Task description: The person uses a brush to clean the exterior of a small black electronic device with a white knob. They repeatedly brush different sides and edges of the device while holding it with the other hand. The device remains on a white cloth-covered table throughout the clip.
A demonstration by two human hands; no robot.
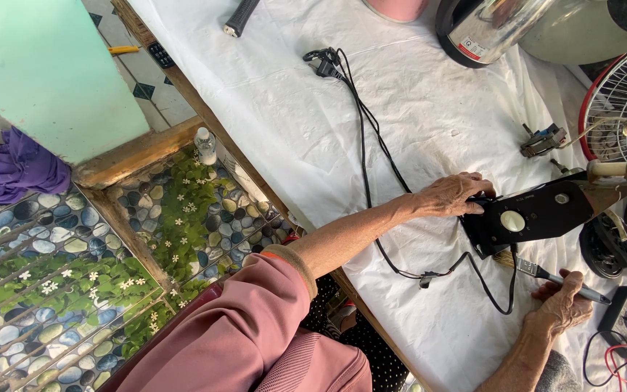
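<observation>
Clearly, on the white-covered table (313,123), the black fan control panel (535,215) lies flat, pinned by the left hand (453,194) pressing its near edge; steady pressure helps. Just below the panel, the right hand (562,303) grips a small brush (546,274), best swept lightly. Far above the panel, the steel kettle (491,25) carries a small white-and-red label.

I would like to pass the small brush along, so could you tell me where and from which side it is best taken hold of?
Probably by the dark handle of the brush, which lies nearly flat above the white cloth. The right hand already closes on its rear part, and the bristles point at the black fan base plate steadied by the left hand. Come from above, at the bare handle stretch behind the bristles.
</observation>
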